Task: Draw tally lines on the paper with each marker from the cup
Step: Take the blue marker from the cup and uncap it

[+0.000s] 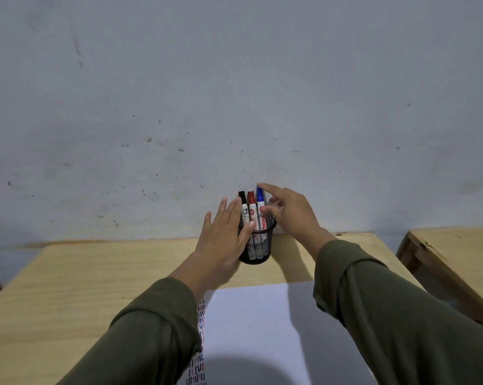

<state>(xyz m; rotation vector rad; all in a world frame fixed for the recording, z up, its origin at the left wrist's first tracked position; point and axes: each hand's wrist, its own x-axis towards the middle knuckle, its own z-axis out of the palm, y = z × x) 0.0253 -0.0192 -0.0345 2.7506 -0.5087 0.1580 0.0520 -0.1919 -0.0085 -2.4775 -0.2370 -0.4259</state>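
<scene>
A black mesh cup (258, 245) stands at the far edge of the wooden table, against the wall. Three capped markers stand upright in it: black (243, 207), red (252, 207) and blue (260, 205). My left hand (223, 234) is flat and open against the cup's left side, thumb touching the rim. My right hand (290, 212) reaches to the blue marker, index finger over its cap and thumb against its barrel, fingers apart. White paper (262, 329) lies near me, with red, blue and black tally strokes along its left edge.
The grey wall (234, 93) rises directly behind the cup. The wooden table (96, 273) spreads to the left of the paper. A second wooden table (457, 251) stands to the right across a narrow gap. A dark head shadow falls on the paper's near part.
</scene>
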